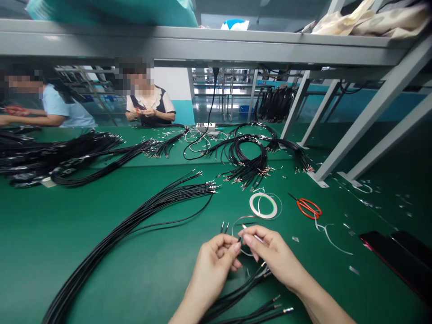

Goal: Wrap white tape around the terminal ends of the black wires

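My left hand [218,256] is closed in a pinch on a black cable [239,240] close to its end. Fingertips of my right hand [266,249] are pressed together at that same cable end, beside a thin white strip; what exactly they grip is partly hidden. Two metal-tipped cable ends [224,227] stick up just behind my left hand. Below both hands lie more black cables [232,297] with bare metal tips. A roll of thin white tape [252,208] rests flat beyond my right hand, and a loose strand curls near it.
Orange-handled scissors [308,208] lie to the right, near tape scraps. A long cable bundle [135,220] curves across the left. Coiled cables [248,155] sit farther back. Grey shelf legs [357,108] stand at right, near dark phone-like objects [394,256]. Two people work opposite.
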`<action>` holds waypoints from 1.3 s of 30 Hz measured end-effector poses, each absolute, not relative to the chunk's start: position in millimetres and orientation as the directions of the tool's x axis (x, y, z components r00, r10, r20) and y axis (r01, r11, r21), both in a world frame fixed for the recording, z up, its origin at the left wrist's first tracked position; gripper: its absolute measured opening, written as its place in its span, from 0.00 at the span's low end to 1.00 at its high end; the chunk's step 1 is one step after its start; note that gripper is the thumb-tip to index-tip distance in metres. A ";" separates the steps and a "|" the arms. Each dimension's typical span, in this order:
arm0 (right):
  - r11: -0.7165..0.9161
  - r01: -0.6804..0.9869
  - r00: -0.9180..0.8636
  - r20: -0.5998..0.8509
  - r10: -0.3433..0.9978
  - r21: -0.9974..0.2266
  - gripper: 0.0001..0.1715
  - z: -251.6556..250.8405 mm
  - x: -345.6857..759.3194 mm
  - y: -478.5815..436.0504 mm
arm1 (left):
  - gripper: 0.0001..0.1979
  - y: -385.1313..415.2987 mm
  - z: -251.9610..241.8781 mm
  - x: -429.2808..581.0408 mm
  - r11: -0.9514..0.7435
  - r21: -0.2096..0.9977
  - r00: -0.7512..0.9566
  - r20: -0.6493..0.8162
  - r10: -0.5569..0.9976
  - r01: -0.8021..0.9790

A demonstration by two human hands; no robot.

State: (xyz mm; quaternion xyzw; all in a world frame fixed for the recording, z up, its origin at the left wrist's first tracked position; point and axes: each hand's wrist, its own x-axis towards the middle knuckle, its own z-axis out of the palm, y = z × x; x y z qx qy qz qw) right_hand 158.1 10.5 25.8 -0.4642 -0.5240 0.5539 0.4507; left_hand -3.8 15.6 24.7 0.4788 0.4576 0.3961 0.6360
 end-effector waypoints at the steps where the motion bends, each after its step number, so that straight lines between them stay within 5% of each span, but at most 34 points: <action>1: -0.014 0.003 -0.111 -0.015 0.994 -1.000 0.17 24.3 158.3 10.1 | 0.13 15.5 22.9 -3.4 0.214 0.974 0.245 -0.189 0.951 -0.077; 8: -0.010 -0.018 0.037 -0.011 0.999 -1.000 0.18 22.9 149.4 -1.5 | 0.15 12.9 17.0 -4.2 0.104 0.992 0.125 -0.094 0.988 -0.070; 21: -0.059 -0.106 0.088 -0.069 0.994 -0.993 0.15 14.5 138.4 -2.1 | 0.07 6.3 15.9 0.8 -0.065 0.963 0.004 0.066 0.998 0.263; 39: -0.035 -0.113 0.080 -0.044 0.996 -0.993 0.11 12.6 137.9 0.1 | 0.07 -0.4 10.7 4.9 -0.276 0.845 0.107 0.256 0.961 0.457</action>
